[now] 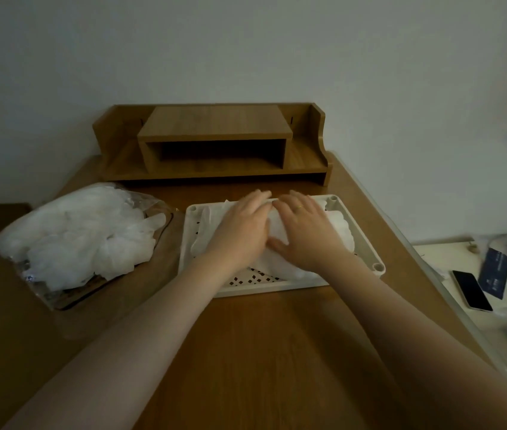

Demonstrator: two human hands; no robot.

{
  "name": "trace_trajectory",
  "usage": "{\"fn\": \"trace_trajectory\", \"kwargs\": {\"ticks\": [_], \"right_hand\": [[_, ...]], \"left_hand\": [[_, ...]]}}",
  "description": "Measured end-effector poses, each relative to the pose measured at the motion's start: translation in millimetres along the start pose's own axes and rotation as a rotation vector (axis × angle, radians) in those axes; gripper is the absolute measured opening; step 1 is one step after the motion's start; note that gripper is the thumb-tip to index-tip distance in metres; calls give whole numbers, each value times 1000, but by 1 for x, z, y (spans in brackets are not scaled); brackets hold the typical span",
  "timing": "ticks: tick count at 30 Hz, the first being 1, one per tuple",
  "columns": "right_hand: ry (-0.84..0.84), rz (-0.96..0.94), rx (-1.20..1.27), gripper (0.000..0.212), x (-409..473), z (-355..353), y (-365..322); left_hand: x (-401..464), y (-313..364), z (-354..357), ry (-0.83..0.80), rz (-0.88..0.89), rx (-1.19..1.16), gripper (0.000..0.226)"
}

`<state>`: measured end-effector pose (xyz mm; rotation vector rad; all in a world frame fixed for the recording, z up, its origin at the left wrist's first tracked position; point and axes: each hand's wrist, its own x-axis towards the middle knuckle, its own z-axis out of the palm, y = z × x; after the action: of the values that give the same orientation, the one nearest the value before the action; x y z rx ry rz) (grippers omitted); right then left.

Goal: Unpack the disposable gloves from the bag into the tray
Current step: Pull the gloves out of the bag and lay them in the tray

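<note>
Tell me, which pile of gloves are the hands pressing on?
The gloves in the white tray, under both hands. The bigger pile in the clear bag lies untouched on the left.

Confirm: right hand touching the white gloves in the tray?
Touching. Head view: right hand lies flat on the pile of white disposable gloves inside the white perforated plastic tray.

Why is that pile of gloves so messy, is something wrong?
Nothing is broken. The gloves bulge loosely out of the open bag, some over its edge. Both hands, left and right, press others flat in the tray.
</note>
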<state>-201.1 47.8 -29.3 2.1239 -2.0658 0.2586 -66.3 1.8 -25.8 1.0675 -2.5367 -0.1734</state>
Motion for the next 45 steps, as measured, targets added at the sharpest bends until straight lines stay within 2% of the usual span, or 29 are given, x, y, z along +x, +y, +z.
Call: {"fn": "trace_trajectory", "kwargs": {"ticks": [3,5,10,14,17,19,21,23,25,27,30,33,36,39,42,45], "right_hand": [[-287,34,42,101,5,26,4],[-369,82,71,115,4,35,15],[-452,131,27,131,4,36,30],[-466,261,146,135,-5,34,45],[-499,264,135,135,-3,30,47],[-482,251,47,134,1,23,44],[-368,261,30,128,4,9,33],[-197,238,73,112,6,-9,9],[-14,114,95,81,8,-20,-30],[109,-42,219,48,11,-24,-66],[78,-173,531,24,25,-12,-118],[-65,-124,580,25,45,10,-162],[-120,3,626,35,61,27,-186],[-138,115,708,39,72,37,-196],[-37,158,772,23,73,39,-198],[69,282,997,18,66,35,-193]], "left_hand": [[6,-15,25,-326,-107,95,62],[3,-28,35,-400,-203,159,80],[-2,-40,37,-385,-313,202,105],[-5,-45,32,-416,-425,127,114],[-6,-45,28,-421,-439,80,109],[-10,-44,21,-380,-376,46,93],[-22,-41,7,-247,-238,6,71],[-37,-37,-9,-57,-127,-106,53],[-53,-40,-24,134,-97,-275,40],[-62,-47,-33,320,-127,-393,31],[-70,-71,-47,566,-256,-461,23],[-77,-98,-64,718,-328,-517,21],[-81,-118,-73,753,-423,-595,23],[-84,-131,-68,704,-483,-655,26],[-84,-134,-64,627,-507,-718,27],[-84,-136,-64,539,-537,-768,27]]}}
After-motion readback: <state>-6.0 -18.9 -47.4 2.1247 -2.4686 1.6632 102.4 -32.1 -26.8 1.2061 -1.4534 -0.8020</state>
